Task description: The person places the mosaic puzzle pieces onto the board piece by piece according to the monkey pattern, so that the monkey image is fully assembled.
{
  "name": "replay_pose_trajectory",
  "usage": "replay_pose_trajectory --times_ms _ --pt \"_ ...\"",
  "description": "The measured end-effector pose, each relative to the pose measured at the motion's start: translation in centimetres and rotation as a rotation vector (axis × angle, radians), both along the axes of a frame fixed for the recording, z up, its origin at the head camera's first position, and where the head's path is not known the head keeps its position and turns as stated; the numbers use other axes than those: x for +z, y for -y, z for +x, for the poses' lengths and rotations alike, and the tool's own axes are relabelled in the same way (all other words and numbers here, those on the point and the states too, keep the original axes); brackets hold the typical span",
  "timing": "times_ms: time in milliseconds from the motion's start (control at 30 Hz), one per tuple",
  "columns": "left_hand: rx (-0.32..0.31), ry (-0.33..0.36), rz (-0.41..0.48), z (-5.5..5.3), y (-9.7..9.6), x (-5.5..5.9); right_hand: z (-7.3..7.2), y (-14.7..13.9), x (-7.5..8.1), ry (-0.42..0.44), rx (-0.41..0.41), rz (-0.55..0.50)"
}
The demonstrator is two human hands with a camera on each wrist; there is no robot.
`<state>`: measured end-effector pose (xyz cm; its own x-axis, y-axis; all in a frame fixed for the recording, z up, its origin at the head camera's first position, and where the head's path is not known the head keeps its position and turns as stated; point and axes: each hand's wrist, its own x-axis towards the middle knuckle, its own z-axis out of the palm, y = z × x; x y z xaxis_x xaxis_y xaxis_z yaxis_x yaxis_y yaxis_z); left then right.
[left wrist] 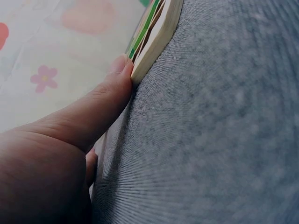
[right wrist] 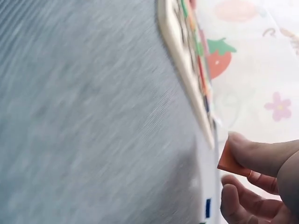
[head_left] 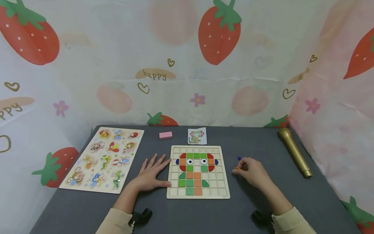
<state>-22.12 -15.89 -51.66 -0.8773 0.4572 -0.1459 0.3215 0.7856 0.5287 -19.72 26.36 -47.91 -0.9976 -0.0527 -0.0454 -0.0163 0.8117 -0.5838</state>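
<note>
A pale wooden grid board point(head_left: 217, 191) lies mid-table, with green, orange, red and blue tiles set in its cells and two round eye tiles near the top. Spread flat, my left hand point(head_left: 150, 177) rests at the board's left edge; in the left wrist view its thumb point(left wrist: 105, 95) touches the board's side. To the right of the board my right hand point(head_left: 252, 170) pinches a small orange tile point(right wrist: 230, 161) between thumb and fingers, above the table. A dark blue piece point(head_left: 239, 158) lies on the cloth just beyond that hand.
Behind the board lie a printed pattern card point(head_left: 197, 136) and a pink block point(head_left: 165, 135). A wooden insect puzzle board point(head_left: 109, 159) takes up the left side. On the right lies a gold cylinder point(head_left: 295, 152). A strawberry-print curtain point(head_left: 187, 65) stands behind the grey table.
</note>
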Motion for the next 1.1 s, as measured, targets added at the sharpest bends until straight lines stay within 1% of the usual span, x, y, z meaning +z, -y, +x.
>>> replay_pose_trajectory --times_ms 133,267,367,467,633,800,933,1000,1100 --pt "0.000 0.003 -0.001 -0.1 -0.1 0.0 0.2 0.9 0.9 0.018 0.007 -0.042" --pt "0.000 0.000 0.001 -0.1 0.0 -0.1 0.4 2.2 1.8 0.006 0.020 -0.036" --pt "0.000 -0.004 0.009 -0.1 0.0 -0.1 0.4 2.9 2.2 -0.006 0.033 -0.050" --pt "0.000 -0.006 0.004 -0.2 0.0 -0.1 0.5 3.6 2.3 -0.011 0.055 -0.073" --pt "-0.003 -0.002 -0.001 -0.1 -0.1 -0.1 0.7 4.9 2.2 -0.015 0.071 -0.081" --pt "-0.004 0.000 -0.005 0.0 -0.1 0.1 0.8 6.5 1.8 0.013 0.088 -0.117" --pt "-0.002 0.001 0.002 0.0 -0.1 0.2 1.1 7.7 1.5 0.047 0.143 -0.176" --pt "-0.001 0.000 0.006 0.0 -0.1 0.2 1.2 8.3 1.3 0.050 0.189 -0.199" --pt "0.001 0.001 0.008 0.0 -0.1 0.2 1.5 9.2 1.1 0.037 0.265 -0.205"
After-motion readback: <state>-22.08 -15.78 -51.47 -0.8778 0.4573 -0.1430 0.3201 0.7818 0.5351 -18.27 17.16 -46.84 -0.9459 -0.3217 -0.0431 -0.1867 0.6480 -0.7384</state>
